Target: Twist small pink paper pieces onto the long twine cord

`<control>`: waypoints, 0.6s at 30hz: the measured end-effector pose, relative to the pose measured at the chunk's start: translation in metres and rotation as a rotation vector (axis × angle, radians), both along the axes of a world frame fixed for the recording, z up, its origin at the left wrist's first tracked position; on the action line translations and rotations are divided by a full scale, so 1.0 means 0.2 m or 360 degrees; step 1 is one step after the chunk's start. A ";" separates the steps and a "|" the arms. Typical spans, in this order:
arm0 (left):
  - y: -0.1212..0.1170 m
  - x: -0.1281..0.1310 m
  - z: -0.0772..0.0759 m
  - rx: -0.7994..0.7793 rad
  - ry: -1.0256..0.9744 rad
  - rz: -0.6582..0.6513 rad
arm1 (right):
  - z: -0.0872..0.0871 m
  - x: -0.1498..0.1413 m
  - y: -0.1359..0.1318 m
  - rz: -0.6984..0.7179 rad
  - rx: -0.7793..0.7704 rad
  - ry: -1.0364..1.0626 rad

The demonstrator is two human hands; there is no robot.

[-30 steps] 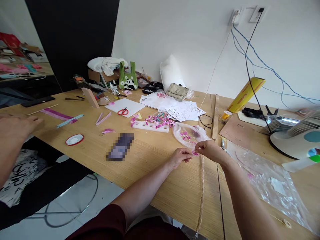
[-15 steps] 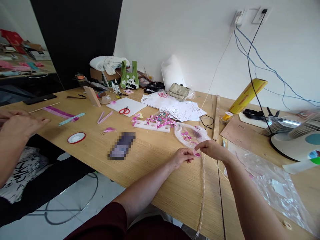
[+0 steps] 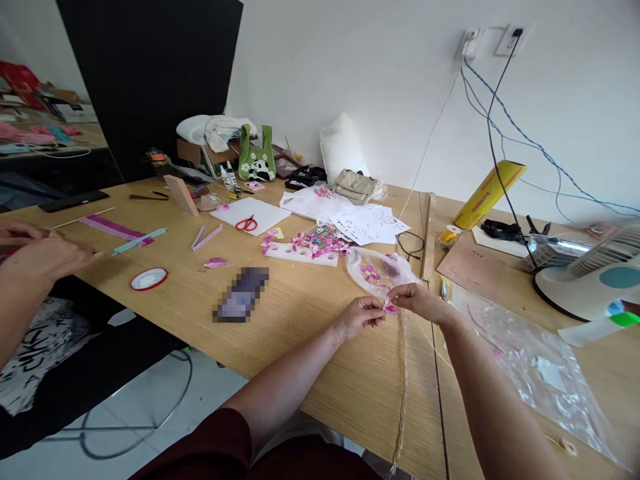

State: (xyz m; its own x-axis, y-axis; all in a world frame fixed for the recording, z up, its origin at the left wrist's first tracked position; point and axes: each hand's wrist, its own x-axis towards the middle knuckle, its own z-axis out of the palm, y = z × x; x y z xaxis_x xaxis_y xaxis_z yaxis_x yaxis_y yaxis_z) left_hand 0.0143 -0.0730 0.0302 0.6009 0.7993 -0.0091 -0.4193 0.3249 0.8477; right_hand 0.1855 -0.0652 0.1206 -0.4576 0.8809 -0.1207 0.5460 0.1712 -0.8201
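Note:
My left hand point(image 3: 359, 315) and my right hand point(image 3: 419, 300) meet above the wooden table point(image 3: 310, 347), fingers pinched together on a small pink ribbon piece point(image 3: 391, 308) between them. Just behind my hands lies a clear plastic bag point(image 3: 380, 270) holding more pink pieces. A length of jute twine point(image 3: 403, 380) runs along the table under my right wrist toward the near edge. A white foam block point(image 3: 305, 252) covered with several pink ribbon bows sits further back.
Another person's hands point(image 3: 43, 252) work at the far left edge. Red scissors point(image 3: 245, 223) on white paper, a red tape roll point(image 3: 149, 279), a dark phone point(image 3: 241, 293), cut paper sheets point(image 3: 370, 223), a white fan point(image 3: 595, 277) and a large clear plastic bag point(image 3: 540, 367) lie around.
My hands stay together on the pink piece with slight finger shifts. The other person's hands at the left have moved a little toward the table.

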 end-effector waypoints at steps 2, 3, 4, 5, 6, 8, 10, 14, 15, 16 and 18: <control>0.00 0.00 0.00 -0.0001 -0.0007 -0.0014 | -0.02 0.00 -0.01 -0.0016 -0.0053 0.0086; 0.00 0.00 -0.01 -0.0005 -0.0012 -0.0014 | -0.02 0.00 -0.01 -0.0030 -0.0065 0.0112; 0.00 0.01 -0.01 -0.0009 -0.0020 -0.0011 | -0.03 0.00 -0.02 -0.0041 -0.0066 0.0123; 0.00 0.01 -0.01 -0.0013 -0.0031 -0.0004 | -0.03 0.00 -0.02 -0.0046 -0.0050 0.0123; 0.00 0.01 -0.01 -0.0019 -0.0043 0.0003 | -0.03 0.01 -0.02 -0.0050 -0.0014 0.0110; 0.00 0.01 -0.01 -0.0027 -0.0059 0.0018 | -0.03 0.02 -0.02 -0.0046 0.0090 0.0032; 0.01 0.00 -0.01 -0.0026 -0.0061 0.0042 | -0.01 0.04 -0.01 -0.0066 0.0211 -0.0123; 0.02 0.00 -0.01 0.0032 0.0003 0.0104 | 0.06 0.07 -0.03 -0.0272 0.0612 -0.0472; 0.02 0.00 -0.01 0.0047 0.0023 0.0108 | 0.08 0.06 -0.03 -0.0334 0.0670 -0.0527; 0.02 0.00 -0.02 0.0057 0.0037 0.0108 | 0.10 0.05 -0.04 -0.0364 0.0673 -0.0575; 0.02 0.01 -0.02 0.0067 0.0055 0.0097 | 0.13 0.01 -0.06 -0.0376 0.0551 -0.0639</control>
State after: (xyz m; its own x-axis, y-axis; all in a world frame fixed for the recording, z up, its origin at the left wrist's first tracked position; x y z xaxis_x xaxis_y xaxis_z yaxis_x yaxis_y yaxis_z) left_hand 0.0159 -0.0695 0.0267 0.5510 0.8345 0.0054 -0.4072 0.2633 0.8746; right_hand 0.1874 -0.0763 0.1475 -0.2217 0.9727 0.0690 0.8586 0.2282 -0.4591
